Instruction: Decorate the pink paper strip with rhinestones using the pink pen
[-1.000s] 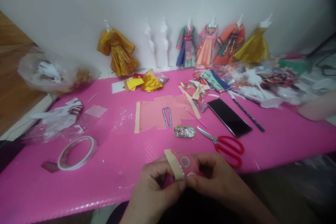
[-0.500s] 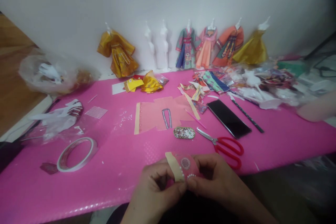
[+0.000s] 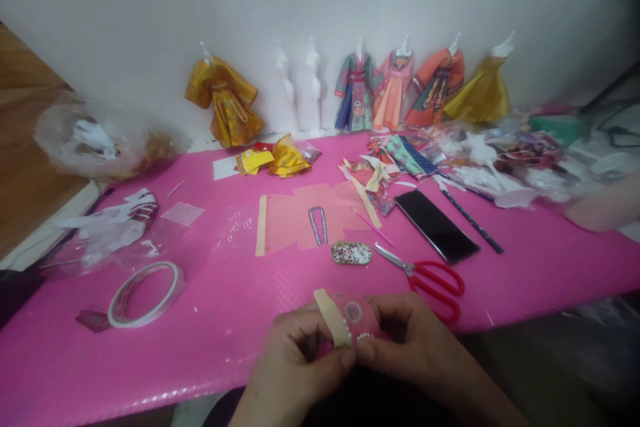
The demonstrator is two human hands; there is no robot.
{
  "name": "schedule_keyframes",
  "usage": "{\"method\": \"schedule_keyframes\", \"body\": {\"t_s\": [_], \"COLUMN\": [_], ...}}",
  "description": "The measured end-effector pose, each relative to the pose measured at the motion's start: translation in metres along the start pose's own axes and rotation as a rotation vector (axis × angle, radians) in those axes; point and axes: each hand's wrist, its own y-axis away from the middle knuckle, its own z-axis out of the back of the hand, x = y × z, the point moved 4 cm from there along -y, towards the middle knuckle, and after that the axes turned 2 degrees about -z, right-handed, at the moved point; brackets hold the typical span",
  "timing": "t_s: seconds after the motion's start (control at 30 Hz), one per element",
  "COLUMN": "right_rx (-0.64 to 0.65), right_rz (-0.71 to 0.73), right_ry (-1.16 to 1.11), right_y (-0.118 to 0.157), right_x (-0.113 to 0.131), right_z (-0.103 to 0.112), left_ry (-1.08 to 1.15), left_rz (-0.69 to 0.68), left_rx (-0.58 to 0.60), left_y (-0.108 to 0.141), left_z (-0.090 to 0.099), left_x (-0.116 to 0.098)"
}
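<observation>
Your left hand [image 3: 296, 361] and right hand [image 3: 413, 340] sat at the worktop's [image 3: 200, 353] near edge, thumbs angled inward, each grip pinched on the beaded strip [image 3: 357, 317].

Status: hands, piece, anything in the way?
Left hand, right hand: both pinching pink fabric. Fabric curved, cream edge toward left, white beads. Nothing blocking; red-handled scissors beyond right hand.
</observation>
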Motion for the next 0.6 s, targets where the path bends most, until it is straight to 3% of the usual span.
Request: {"method": "schedule_keyframes", "body": {"t_s": [0.6], "right_rx": [0.017], "right_rz": [0.000], "right_ry": [0.011], "right_y": [-0.0016], "right_x": [0.0001], "right_z": [0.0005], "left_ry": [-0.018], "left_rz": [0.009], "left_rx": [0.016], "left_y": [0.0038], "left_z": [-0.0036], "left_x": [-0.0065]}}
